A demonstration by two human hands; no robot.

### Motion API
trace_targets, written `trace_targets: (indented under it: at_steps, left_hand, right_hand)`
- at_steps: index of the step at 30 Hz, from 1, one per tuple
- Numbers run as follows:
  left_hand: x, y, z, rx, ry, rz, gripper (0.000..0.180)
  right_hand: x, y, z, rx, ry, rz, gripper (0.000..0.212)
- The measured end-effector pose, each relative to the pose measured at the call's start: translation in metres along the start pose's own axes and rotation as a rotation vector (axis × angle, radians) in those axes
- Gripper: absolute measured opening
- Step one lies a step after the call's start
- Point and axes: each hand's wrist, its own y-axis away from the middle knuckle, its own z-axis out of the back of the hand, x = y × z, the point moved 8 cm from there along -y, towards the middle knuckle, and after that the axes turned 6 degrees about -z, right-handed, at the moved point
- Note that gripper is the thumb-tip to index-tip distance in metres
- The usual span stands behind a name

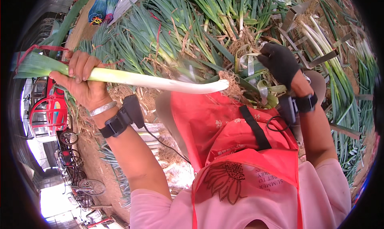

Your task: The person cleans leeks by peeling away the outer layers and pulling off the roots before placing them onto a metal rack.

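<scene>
My left hand (83, 75) is wrapped round a large green onion (154, 82), held out almost level. Its white shaft points right, ending in a tuft of brown roots (232, 85) above my lap, while its green leaves stick out past my hand to the left. A red string (40, 48) lies by those leaves. My right hand (280, 63), in a black glove, is closed with its fingertips at a pale strip of leaf (249, 55). More peeled leaves (266, 89) hang below it, over the edge of my red apron (244, 129).
Heaps of green onions (160, 41) cover the ground ahead. A metal rack (296, 33) stands by my right hand, with more onions (332, 65) across it. White onion shafts (152, 137) lie left of my lap. Bicycles (90, 186) and a red vehicle (50, 109) stand far left.
</scene>
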Motion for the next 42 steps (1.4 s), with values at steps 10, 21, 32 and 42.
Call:
trace_targets:
  at_steps: [10,21,32,42]
  left_hand:
    - [0.080,-0.046,-0.058,0.246,0.031,0.345,0.037]
    - [0.084,-0.056,-0.120,0.331,-1.337,-0.193,0.042]
    - [0.035,0.077,0.003,0.047,-1.959,-0.318,0.039]
    - [0.103,0.073,-0.043,0.317,-1.953,-0.459,0.037]
  right_hand:
    - [0.138,0.005,0.101,0.097,-0.544,0.460,0.044]
    - [0.216,0.007,0.121,0.237,-0.998,0.517,0.040]
    - [0.159,0.036,0.154,-0.551,-0.501,0.662,0.024]
    - [0.129,0.025,0.140,-0.134,-1.600,0.355,0.030]
